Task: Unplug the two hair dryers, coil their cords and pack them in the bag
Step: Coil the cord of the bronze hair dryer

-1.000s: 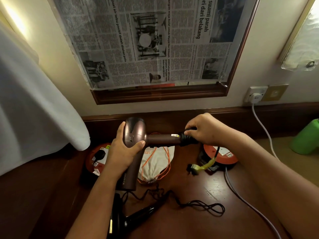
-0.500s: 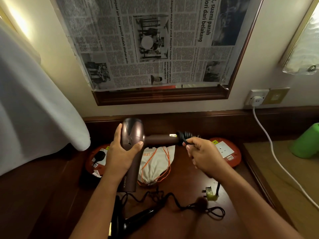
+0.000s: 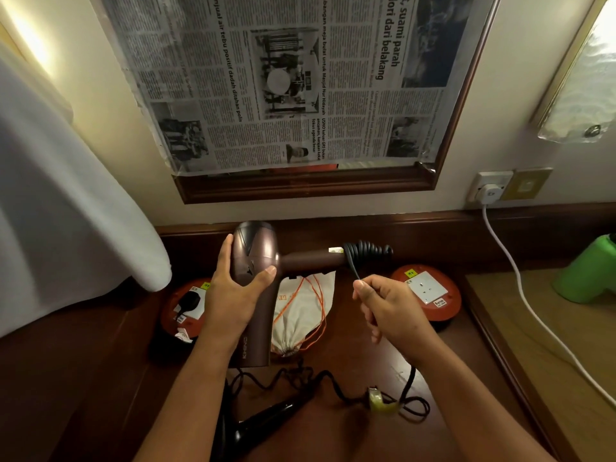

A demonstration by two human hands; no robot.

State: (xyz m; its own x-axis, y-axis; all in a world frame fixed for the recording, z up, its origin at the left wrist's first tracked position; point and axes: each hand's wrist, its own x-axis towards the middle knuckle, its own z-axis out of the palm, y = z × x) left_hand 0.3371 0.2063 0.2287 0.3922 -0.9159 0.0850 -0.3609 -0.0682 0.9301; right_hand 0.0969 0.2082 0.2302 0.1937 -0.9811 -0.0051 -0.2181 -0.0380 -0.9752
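My left hand (image 3: pixel 235 293) grips the barrel of a brown hair dryer (image 3: pixel 255 261) held above the desk, its handle pointing right. Black cord (image 3: pixel 363 250) is wound several times round the handle's end. My right hand (image 3: pixel 388 306) pinches the loose cord just below the coils; the rest hangs under my wrist to a yellow-tagged plug (image 3: pixel 380 400) near the desk. A white drawstring bag (image 3: pixel 300 315) with orange strings lies under the dryer. A black hair dryer (image 3: pixel 263 425) lies at the front, its cord (image 3: pixel 336 386) loose across the desk.
Two round red socket reels sit on the dark wooden desk (image 3: pixel 466 378): the left reel (image 3: pixel 186 308) has a black plug in it, the right reel (image 3: pixel 428 296) shows a bare socket. A white cable (image 3: pixel 520 288) runs from the wall socket (image 3: pixel 490 191). Green object (image 3: pixel 590 275) at right.
My right hand left the handle's end and drew down and right with the cord. The coils on the handle now show bare. The plug dropped lower toward the desk.
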